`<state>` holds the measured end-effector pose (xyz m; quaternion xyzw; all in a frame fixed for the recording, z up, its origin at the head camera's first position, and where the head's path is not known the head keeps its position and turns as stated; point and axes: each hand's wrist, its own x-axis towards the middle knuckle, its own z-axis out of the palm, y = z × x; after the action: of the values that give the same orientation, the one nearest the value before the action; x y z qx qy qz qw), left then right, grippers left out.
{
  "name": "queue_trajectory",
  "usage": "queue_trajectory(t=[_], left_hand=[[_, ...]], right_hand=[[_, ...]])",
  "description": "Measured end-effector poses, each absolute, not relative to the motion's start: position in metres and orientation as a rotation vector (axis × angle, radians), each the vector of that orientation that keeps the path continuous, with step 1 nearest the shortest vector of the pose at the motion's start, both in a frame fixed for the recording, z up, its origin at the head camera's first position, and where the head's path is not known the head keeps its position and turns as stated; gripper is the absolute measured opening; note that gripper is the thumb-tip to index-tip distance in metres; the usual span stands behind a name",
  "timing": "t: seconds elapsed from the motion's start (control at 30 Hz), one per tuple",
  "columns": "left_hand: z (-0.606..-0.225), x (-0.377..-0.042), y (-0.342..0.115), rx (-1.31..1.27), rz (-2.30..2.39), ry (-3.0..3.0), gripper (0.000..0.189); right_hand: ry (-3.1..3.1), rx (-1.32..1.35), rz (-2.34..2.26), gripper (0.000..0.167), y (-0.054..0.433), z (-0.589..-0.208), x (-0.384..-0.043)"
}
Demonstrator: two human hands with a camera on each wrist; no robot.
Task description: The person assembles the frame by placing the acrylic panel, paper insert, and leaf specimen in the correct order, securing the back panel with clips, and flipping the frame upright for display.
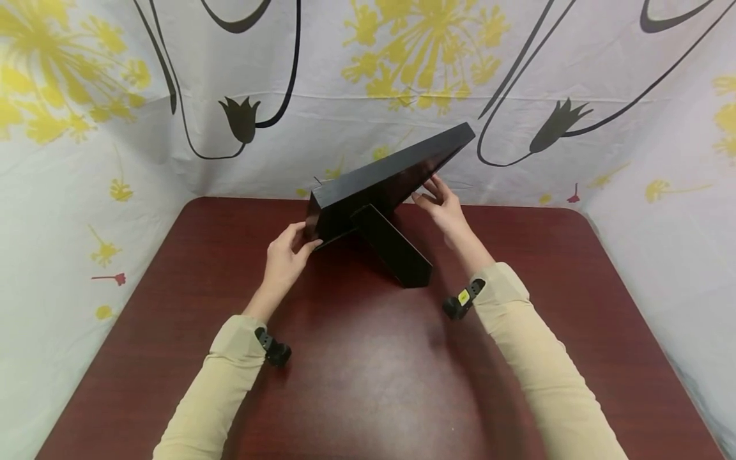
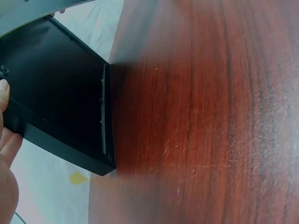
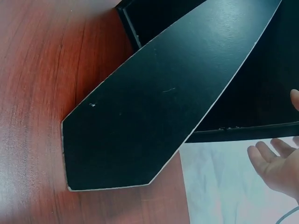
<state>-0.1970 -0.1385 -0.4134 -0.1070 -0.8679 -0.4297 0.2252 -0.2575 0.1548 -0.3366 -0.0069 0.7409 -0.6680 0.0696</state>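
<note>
A black picture frame (image 1: 391, 171) stands tilted on the table, its back toward me and its right end higher in the head view. Its easel leg (image 1: 397, 252) is swung out from the back and slants down to the tabletop. My left hand (image 1: 283, 259) grips the frame's left side, with the thumb (image 2: 3, 95) at the back edge and fingers along the outer side. Around the right edge lies my right hand (image 1: 444, 209), fingers loosely bent and spread. In the right wrist view those fingertips (image 3: 261, 154) show just outside the frame's rim. The frame's front is hidden.
The dark red wooden table (image 1: 368, 383) reaches back to a white cloth (image 1: 190, 115) printed with yellow and grey flowers, which also hangs at both sides. A small black camera sits on each wrist, over the pale sleeves (image 1: 529, 345).
</note>
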Motion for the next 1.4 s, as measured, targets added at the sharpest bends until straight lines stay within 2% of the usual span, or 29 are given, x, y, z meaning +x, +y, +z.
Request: queue_trajectory(t=[0.33, 0.57, 0.7, 0.87, 1.23, 1.4], left_hand=[[-0.418, -0.186, -0.125, -0.418, -1.06, -2.312, 0.036], [-0.418, -0.178, -0.108, -0.465, -0.939, -2.249, 0.034], [-0.417, -0.172, -0.095, -0.458, -0.842, -2.229, 0.034], [-0.415, -0.167, -0.077, -0.428, -0.741, -2.206, 0.034], [-0.412, -0.156, -0.032, -0.358, -0.662, -2.18, 0.035], [-0.41, -0.152, -0.018, -0.34, -0.656, -2.192, 0.035]], right_hand=[[2.274, -0.008, -2.055, 0.056, 0.16, -0.348, -0.25], [2.338, 0.018, -2.275, 0.038, 0.15, -0.351, -0.223], [2.372, -0.146, -2.416, 0.03, 0.141, -0.355, -0.198], [2.257, -0.349, -2.517, 0.031, 0.128, -0.359, -0.171], [2.036, -0.15, -2.662, 0.029, 0.096, -0.374, -0.148], [2.171, -0.035, -2.699, 0.025, 0.092, -0.375, -0.148]])
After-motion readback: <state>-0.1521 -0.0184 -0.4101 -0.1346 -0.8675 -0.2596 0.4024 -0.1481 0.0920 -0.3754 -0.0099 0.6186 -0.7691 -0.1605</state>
